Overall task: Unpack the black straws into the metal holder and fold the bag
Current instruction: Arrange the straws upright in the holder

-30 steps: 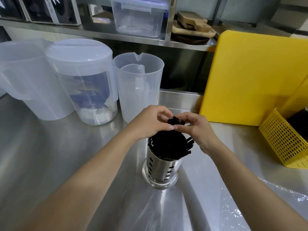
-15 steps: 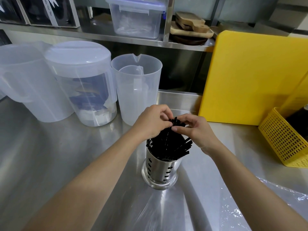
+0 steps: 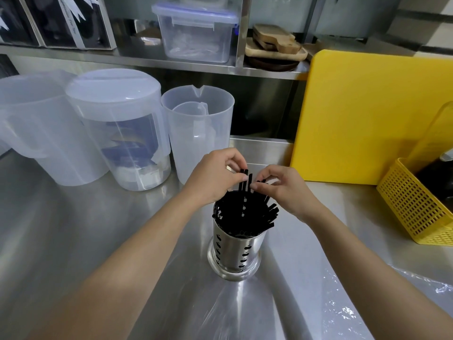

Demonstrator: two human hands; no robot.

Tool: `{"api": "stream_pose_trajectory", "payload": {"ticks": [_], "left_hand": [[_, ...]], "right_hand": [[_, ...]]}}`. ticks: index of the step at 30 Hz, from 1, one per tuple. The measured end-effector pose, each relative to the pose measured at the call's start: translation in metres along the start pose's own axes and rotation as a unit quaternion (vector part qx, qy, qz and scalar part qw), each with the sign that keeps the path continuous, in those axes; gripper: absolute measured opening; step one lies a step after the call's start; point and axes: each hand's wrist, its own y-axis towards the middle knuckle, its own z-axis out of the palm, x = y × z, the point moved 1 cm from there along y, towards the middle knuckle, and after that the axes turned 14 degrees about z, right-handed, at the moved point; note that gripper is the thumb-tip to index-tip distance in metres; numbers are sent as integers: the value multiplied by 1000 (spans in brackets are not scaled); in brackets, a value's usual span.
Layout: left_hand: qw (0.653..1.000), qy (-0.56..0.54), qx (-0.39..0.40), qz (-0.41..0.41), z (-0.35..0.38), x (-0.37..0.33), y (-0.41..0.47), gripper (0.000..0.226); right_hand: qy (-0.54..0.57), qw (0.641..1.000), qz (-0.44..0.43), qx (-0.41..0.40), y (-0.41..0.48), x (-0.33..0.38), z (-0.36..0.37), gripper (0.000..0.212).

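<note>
A perforated metal holder stands on the steel counter, filled with black straws that lean in several directions. My left hand pinches the tops of two or three upright straws above the holder's rim. My right hand pinches straw tips just to the right of them, fingertips almost touching the left hand's. The clear plastic bag lies flat and crinkled on the counter near me, under my right forearm.
Three translucent plastic pitchers stand at the back left. A yellow cutting board leans upright at the back right, with a yellow perforated basket beside it. A shelf above holds a clear lidded box and wooden boards.
Both hands have lifted slightly and drawn a few straws upright out of the bunch. The holder has stayed in place.
</note>
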Motion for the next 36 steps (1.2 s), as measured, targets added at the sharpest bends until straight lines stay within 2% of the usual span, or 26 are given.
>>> {"api": "stream_pose_trajectory", "payload": {"ticks": [4,8,11,14,19,24,27,29,33,36], "left_hand": [[999,-17,-36,28,-11,-11,4,17],[994,-37,-88,57,-29,-26,11,25],[976,-139,-159,46,-43,-36,13,27],[951,-188,-244,12,-60,-37,14,25],[869,-315,-377,-56,-90,-18,15,24],[744,-459,-445,-194,-90,10,13,22],[688,-490,-479,-238,-84,25,10,22],[656,-490,-515,-254,-80,28,7,32],[665,-470,-501,-292,-69,21,8,32],[691,-462,-468,-300,-62,16,11,35]], "right_hand": [[22,997,-49,-55,-2,20,-13,15],[139,980,-95,-102,-8,47,-32,17],[180,958,-133,-179,-16,66,-46,18],[219,932,-158,-240,-25,79,-60,16],[372,882,-136,-257,-37,75,-69,11],[478,842,-89,-234,-40,63,-58,10],[505,831,-64,-226,-40,56,-51,9],[515,825,-54,-227,-39,51,-46,8],[509,828,-41,-231,-35,45,-33,11],[506,826,-45,-243,-32,44,-25,11]]}}
